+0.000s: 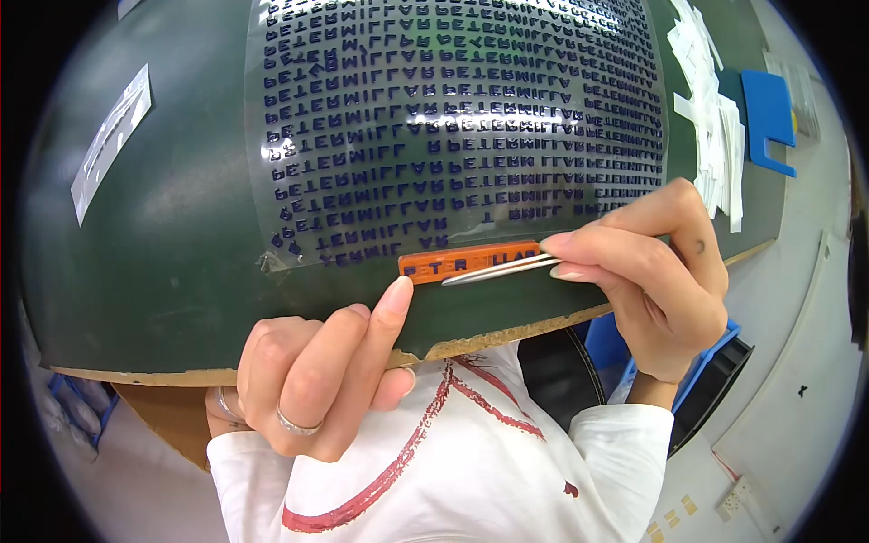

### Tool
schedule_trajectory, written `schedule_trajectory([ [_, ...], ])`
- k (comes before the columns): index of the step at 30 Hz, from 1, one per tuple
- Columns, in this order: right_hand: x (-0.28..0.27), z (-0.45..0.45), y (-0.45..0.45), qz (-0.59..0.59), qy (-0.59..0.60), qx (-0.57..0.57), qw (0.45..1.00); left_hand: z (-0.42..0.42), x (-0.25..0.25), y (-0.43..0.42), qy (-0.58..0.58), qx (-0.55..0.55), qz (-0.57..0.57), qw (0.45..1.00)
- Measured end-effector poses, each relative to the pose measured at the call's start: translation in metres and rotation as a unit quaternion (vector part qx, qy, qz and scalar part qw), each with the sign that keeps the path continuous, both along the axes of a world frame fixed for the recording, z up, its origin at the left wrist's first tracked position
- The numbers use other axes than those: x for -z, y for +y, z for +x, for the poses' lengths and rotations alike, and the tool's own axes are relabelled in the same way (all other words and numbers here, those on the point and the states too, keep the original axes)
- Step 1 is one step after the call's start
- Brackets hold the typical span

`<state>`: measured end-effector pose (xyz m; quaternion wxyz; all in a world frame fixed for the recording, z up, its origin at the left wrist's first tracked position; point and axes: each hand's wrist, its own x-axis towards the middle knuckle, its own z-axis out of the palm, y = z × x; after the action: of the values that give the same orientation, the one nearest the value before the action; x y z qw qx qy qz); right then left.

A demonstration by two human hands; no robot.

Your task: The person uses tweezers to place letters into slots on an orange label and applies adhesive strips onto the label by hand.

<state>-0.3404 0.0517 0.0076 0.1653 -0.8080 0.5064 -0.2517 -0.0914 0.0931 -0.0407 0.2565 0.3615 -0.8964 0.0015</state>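
Observation:
A narrow orange block [428, 262] with dark blue letters in its recesses lies on the green table near the front edge. Some of its recesses look plain orange. My left hand [317, 376] rests an index fingertip on the block's left end; the other fingers are curled and the thumb stands apart. Metal tweezers [493, 271] are pinched between the thumb and fingers of my right hand [656, 271], their tips over the block's lower edge. Just beyond lies a clear plastic sheet [353, 240] with rows of raised dark blue letters, several spots bare.
White paper strips [720, 136] are piled right of the sheet, beside a blue plastic piece [769, 122]. On the left lies a small clear strip [110, 145]. The table's worn front edge [507, 333] runs close below both hands.

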Motion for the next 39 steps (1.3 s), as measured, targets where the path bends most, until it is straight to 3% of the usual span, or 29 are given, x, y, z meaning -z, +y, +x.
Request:
schedule_trajectory([
  [2, 0.002, 0.004, -0.006, 0.025, -0.039, -0.020, 0.999, 0.000, 0.001, -0.001, 0.009, 0.000, -0.003, 1.000],
  [15, 0.002, 0.004, -0.010, 0.006, 0.000, -0.054, 0.999, -0.001, -0.003, -0.002, -0.020, 0.005, 0.017, 1.000],
  [18, -0.002, -0.005, -0.003, -0.077, -0.016, 0.061, 0.995, -0.005, 0.000, -0.005, 0.012, -0.011, -0.017, 1.000],
  [23, 0.008, -0.023, 0.011, -0.116, 0.035, 0.120, 0.985, -0.004, -0.001, -0.003, 0.012, -0.011, -0.005, 1.000],
  [30, 0.017, -0.019, 0.021, -0.114, 0.000, 0.093, 0.989, -0.011, -0.005, -0.003, -0.053, -0.025, -0.019, 0.998],
  [39, 0.024, -0.033, 0.017, -0.112, 0.027, 0.049, 0.992, -0.010, -0.004, -0.003, -0.038, -0.005, 0.026, 0.999],
])
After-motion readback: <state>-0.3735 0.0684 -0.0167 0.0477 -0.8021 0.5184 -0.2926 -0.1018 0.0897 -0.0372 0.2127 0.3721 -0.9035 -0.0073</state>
